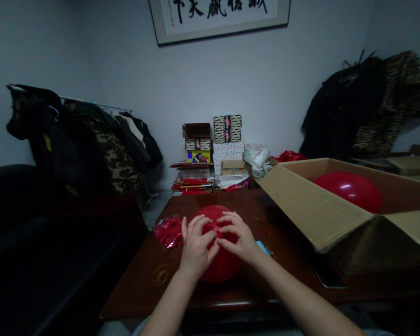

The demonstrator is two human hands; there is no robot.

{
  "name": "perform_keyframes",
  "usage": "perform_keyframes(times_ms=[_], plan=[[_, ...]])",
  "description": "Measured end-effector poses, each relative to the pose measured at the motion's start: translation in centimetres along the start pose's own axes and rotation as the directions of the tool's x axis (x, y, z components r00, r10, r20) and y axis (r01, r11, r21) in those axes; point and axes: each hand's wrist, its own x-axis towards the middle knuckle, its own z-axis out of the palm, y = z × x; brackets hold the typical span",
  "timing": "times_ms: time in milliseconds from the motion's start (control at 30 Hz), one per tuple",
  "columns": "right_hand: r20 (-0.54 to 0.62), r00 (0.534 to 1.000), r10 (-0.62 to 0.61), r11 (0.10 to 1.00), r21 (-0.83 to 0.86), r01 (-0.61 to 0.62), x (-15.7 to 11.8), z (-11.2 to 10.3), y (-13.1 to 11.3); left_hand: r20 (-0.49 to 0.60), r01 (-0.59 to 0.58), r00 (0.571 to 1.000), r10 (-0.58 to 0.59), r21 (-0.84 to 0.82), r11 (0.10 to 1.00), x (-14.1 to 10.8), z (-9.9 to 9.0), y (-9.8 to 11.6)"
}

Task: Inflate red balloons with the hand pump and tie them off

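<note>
A round, inflated red balloon (224, 267) rests on the dark wooden table in front of me, its neck end facing up toward me. My left hand (197, 243) pinches the neck from the left with thumb and forefinger, the other fingers curled over the balloon's far side. From the right, my right hand (243, 239) pinches at the same spot, fingertips nearly meeting the left ones. Just what lies between the fingertips is too small to make out. Beside my left hand lies a clear bag of red balloons (168, 232). Several yellow rubber bands (160, 274) lie nearer me.
An open cardboard box (318, 205) with another red balloon (352, 189) inside stands on the right. By it lies a dark phone-like slab (324, 266). A light-blue item (262, 247) shows past my right wrist. Stacked boxes (227, 156) stand behind the table (135, 291); a black sofa is left.
</note>
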Motion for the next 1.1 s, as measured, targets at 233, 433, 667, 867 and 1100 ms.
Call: perform_keyframes(times_ms=[233,433,667,867,1100], plan=[[-0.15,0.979,0.141,0.984,0.133,-0.121,0.7,-0.2,0.0,-0.015,0.042,0.999,-0.043,-0.043,0.998,0.0,0.3,0.2],[-0.186,0.961,0.206,0.971,0.162,-0.177,0.5,-0.4,0.8,0.033,0.067,0.997,-0.064,-0.097,0.993,0.5,-0.1,0.2],[-0.228,0.937,0.267,0.956,0.183,-0.228,0.0,-0.4,1.6,0.014,0.091,0.996,-0.09,-0.113,0.989,0.3,0.2,0.2],[-0.19,0.953,0.234,0.966,0.159,-0.205,-0.3,0.1,1.0,0.043,0.225,0.972,-0.232,-0.469,0.854,0.8,1.0,-0.8],[-0.212,0.958,0.193,0.978,0.121,-0.17,-0.5,0.8,0.7,0.152,0.333,0.941,-0.303,-0.579,0.744,1.4,1.6,-1.3]])
